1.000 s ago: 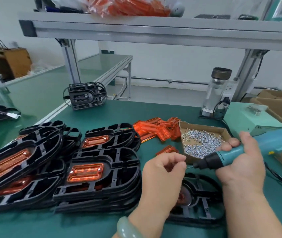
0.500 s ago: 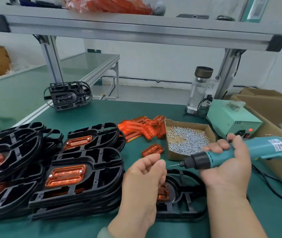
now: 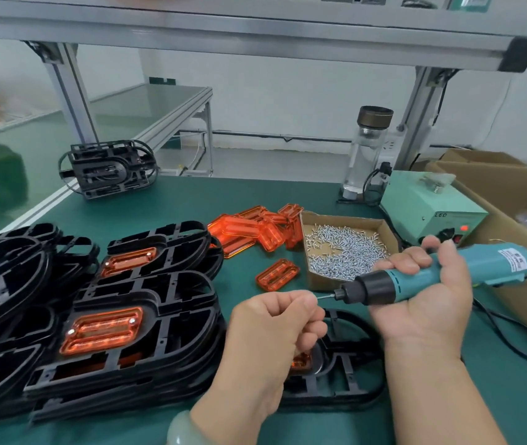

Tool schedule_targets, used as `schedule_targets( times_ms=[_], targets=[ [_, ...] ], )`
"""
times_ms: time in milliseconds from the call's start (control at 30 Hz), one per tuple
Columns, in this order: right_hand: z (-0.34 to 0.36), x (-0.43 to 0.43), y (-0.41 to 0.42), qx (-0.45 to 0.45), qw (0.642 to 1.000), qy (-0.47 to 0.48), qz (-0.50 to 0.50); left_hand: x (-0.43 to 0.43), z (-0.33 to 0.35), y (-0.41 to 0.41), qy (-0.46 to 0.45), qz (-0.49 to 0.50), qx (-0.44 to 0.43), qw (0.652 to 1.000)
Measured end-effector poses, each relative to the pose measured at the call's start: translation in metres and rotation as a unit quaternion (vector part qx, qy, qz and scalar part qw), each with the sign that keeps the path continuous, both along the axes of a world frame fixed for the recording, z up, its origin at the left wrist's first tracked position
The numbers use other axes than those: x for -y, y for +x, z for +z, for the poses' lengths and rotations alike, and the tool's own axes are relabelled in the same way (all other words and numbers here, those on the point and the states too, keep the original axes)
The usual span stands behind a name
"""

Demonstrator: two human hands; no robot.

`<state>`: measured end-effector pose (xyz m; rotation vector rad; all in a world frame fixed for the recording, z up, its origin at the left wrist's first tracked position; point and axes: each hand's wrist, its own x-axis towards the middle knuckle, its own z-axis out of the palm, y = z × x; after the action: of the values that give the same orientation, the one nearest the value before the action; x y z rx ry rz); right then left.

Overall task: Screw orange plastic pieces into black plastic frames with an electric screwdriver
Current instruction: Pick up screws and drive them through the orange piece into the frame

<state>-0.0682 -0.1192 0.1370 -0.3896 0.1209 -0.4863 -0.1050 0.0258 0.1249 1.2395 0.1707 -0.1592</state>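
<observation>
Gleaming at nine o'clock, stacked black frames held translucent orange pieces. Above another frame at six o'clock, the left hand pinched the thin metal bit; the right hand gripped the ribbed teal screwdriver. At two o'clock, a mint box read "LED".

The left hand is held up at centre with its back to the camera. Its fingers are curled in a loose fist, and thumb and forefinger meet at the bit tip of the electric screwdriver. Anything pinched there is hidden. The right hand, palm up, grips the tool's barrel, held nearly level and pointing left. Both bare forearms rise from the bottom edge.
</observation>
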Motion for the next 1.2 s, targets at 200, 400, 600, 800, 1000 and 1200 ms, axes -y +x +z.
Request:
schedule_targets(
  times_ms=[200,400,600,800,1000,1200],
  targets=[
    [0.000,-0.002,0.000,0.008,1.000,-0.006,-0.004,-0.001,0.001,0.000,0.036,-0.014,0.030,0.999],
    [0.001,-0.007,0.000,0.010,1.000,-0.015,0.003,-0.003,0.000,0.000,0.038,0.003,0.029,0.999],
    [0.001,-0.011,-0.002,0.032,0.999,-0.035,0.002,-0.005,0.001,-0.001,0.059,-0.004,0.037,0.998],
    [0.003,-0.013,-0.004,0.073,0.996,-0.056,0.014,-0.013,0.003,0.000,0.094,-0.046,0.050,0.993],
    [0.003,-0.014,-0.006,0.077,0.995,-0.058,0.000,-0.009,0.001,-0.005,0.082,-0.012,0.086,0.993],
    [0.004,-0.011,-0.006,0.072,0.997,-0.027,0.000,-0.008,0.002,-0.006,0.056,-0.023,0.103,0.993]
  ],
)
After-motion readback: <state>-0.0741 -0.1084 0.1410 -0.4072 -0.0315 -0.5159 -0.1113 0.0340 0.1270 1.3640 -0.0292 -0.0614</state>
